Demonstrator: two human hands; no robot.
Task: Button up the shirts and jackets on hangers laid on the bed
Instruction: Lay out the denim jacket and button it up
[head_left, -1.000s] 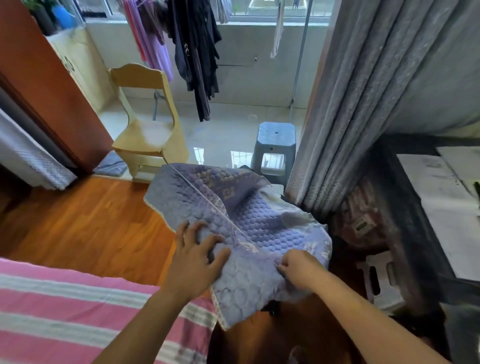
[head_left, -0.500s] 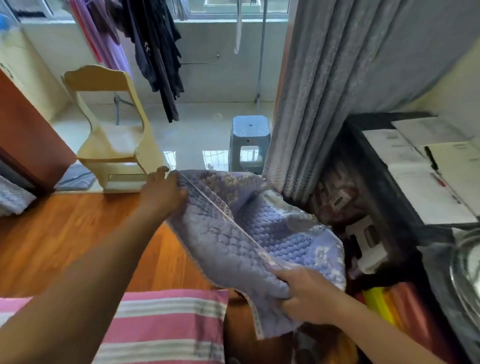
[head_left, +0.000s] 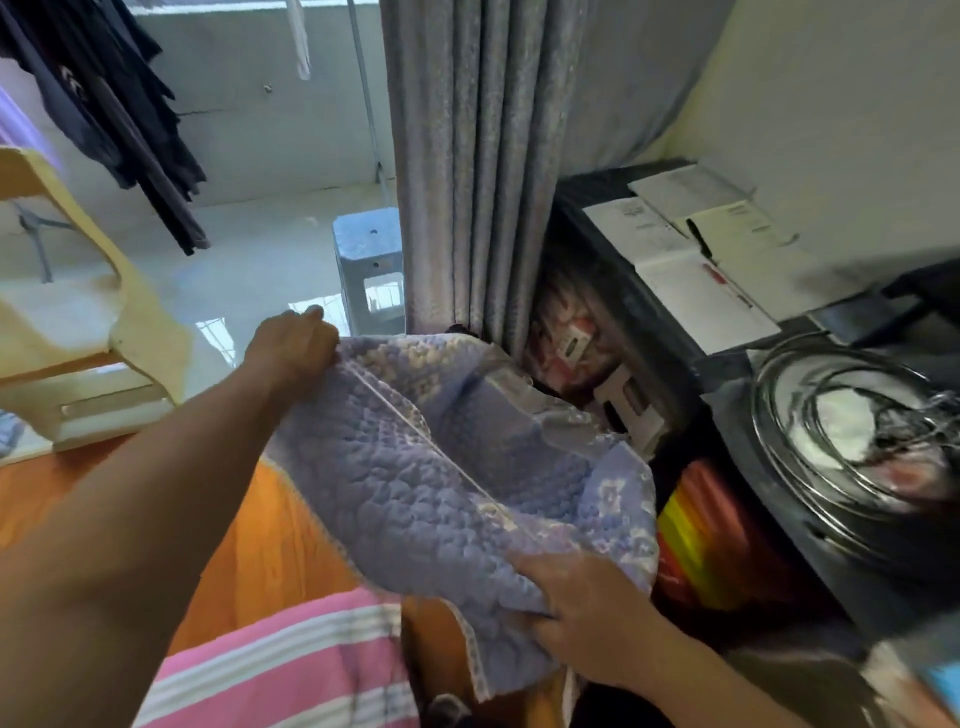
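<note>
At centre left of the frame, the left hand (head_left: 293, 345) pinches the far corner of a quilted lavender cloth (head_left: 415, 488); at lower right, the right hand (head_left: 582, 613) grips its near edge, fingers curled under. Stretched between them above the striped bed (head_left: 291, 670), it looks soft, light and floppy, best held by corners.

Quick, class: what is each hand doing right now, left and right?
Left hand: grips the far edge of the quilted purple cloth.
Right hand: grips the same cloth's near edge.
</note>
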